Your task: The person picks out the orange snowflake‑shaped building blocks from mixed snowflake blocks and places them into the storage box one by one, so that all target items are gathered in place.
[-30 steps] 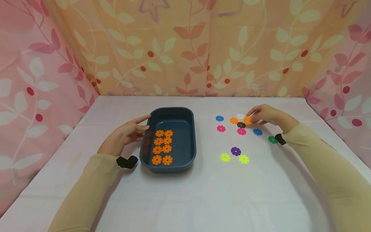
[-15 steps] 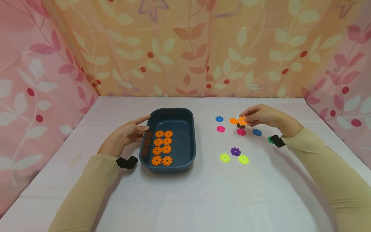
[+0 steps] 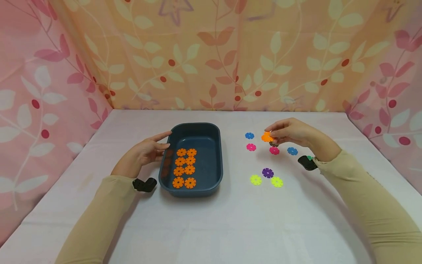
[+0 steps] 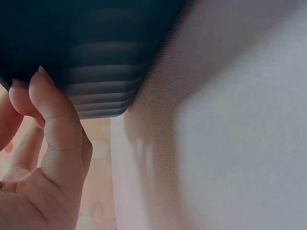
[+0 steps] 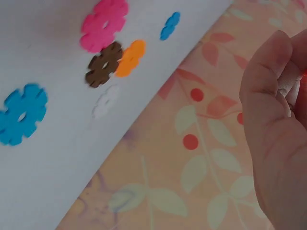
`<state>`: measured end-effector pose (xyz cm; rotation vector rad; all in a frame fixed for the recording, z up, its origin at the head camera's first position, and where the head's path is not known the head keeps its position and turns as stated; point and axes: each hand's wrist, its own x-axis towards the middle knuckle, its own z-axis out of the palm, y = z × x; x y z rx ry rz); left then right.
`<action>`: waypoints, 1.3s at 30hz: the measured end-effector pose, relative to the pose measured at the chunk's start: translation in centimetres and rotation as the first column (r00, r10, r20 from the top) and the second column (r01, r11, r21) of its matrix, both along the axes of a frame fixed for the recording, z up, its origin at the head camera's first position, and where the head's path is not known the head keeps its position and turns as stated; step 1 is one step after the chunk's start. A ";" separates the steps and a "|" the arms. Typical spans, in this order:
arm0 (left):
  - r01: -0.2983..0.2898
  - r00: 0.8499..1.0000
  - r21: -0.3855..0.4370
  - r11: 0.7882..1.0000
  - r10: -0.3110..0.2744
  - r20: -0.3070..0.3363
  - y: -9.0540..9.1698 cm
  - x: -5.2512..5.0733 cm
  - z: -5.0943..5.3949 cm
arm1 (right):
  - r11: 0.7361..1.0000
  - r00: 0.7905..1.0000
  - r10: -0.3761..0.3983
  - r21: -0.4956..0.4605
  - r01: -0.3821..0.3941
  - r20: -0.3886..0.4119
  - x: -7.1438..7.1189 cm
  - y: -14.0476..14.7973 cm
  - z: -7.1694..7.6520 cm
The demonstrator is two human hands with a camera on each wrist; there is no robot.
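Note:
My left hand (image 3: 140, 156) touches the outer left side of a dark blue tray (image 3: 217, 161), its index finger lying straight near the rim. In the left wrist view, fingertips (image 4: 45, 86) rest against the tray wall (image 4: 96, 57). Several orange notched, flower-shaped plastic discs (image 3: 189, 169) lie in two columns in the tray's left half. My right hand (image 3: 293, 132) pinches another orange disc (image 3: 267, 137) above the table, mostly hidden in the right wrist view. Below it on the table lie another orange disc (image 5: 130, 58), a brown disc (image 5: 104, 64) and a white disc (image 5: 105, 101).
Pink discs (image 3: 251, 147), blue discs (image 3: 292, 151), a purple disc (image 3: 267, 172) and two yellow discs (image 3: 277, 182) lie on the white tablecloth (image 3: 244, 227). A green disc (image 3: 310, 158) is partly behind the right wrist's black strap. Patterned curtains (image 3: 184, 55) enclose the table.
My right hand has moved left with the orange disc, from the right side of the disc group to above the other orange disc. The left hand and tray have stayed put.

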<state>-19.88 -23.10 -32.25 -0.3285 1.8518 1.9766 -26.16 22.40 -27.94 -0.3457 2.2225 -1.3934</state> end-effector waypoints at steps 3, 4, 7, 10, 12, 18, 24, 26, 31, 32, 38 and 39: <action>0.002 1.000 -0.004 1.000 -0.002 -0.005 0.0 0.0 0.0 | 1.000 1.000 0.007 -0.022 -0.007 -0.003 0.4 -0.6 0.3; 0.002 1.000 -0.005 1.000 -0.002 -0.006 0.0 0.0 0.0 | 1.000 1.000 0.010 -0.026 -0.010 -0.006 0.5 -0.7 0.4; 0.004 1.000 -0.008 1.000 -0.004 -0.006 -0.1 0.0 -0.1 | 0.999 1.000 0.024 -0.044 -0.024 -0.010 0.8 -1.3 0.6; 0.012 1.000 -0.007 1.000 -0.012 -0.008 -0.1 0.0 -0.1 | 0.997 0.999 0.041 -0.059 -0.042 -0.010 1.1 -1.9 0.8; 0.014 1.000 -0.004 1.000 -0.014 -0.010 -0.1 0.0 -0.1 | 0.996 0.998 0.058 -0.063 -0.059 -0.012 1.3 -2.2 0.9; 0.010 1.000 0.001 1.000 -0.010 -0.004 -0.1 0.0 -0.1 | 0.993 0.995 0.100 -0.060 -0.101 -0.024 1.8 -3.3 1.1; 0.010 1.000 0.002 1.000 -0.010 -0.004 -0.1 0.0 0.0 | 0.985 0.986 0.158 -0.060 -0.161 -0.051 2.3 -4.6 1.2; 0.009 1.000 0.003 1.000 -0.009 -0.005 -0.1 0.0 0.0 | 0.982 0.982 0.176 -0.051 -0.180 -0.065 2.5 -5.0 1.1; 0.007 1.000 -0.003 1.000 -0.007 -0.001 -0.1 0.0 0.0 | 0.976 0.975 0.208 -0.051 -0.212 -0.075 2.8 -6.0 1.1; 0.006 1.000 -0.006 1.000 -0.006 -0.001 -0.1 0.0 0.0 | 0.975 0.975 0.212 -0.051 -0.216 -0.074 2.9 -6.2 1.1; 0.000 1.000 -0.008 1.000 0.000 0.003 -0.1 -0.1 0.0 | 0.972 0.971 0.226 -0.045 -0.229 -0.077 3.2 -7.1 1.0; 0.000 1.000 -0.007 1.000 0.000 0.003 -0.1 -0.1 0.0 | 0.971 0.970 0.229 -0.048 -0.233 -0.078 3.2 -7.3 1.0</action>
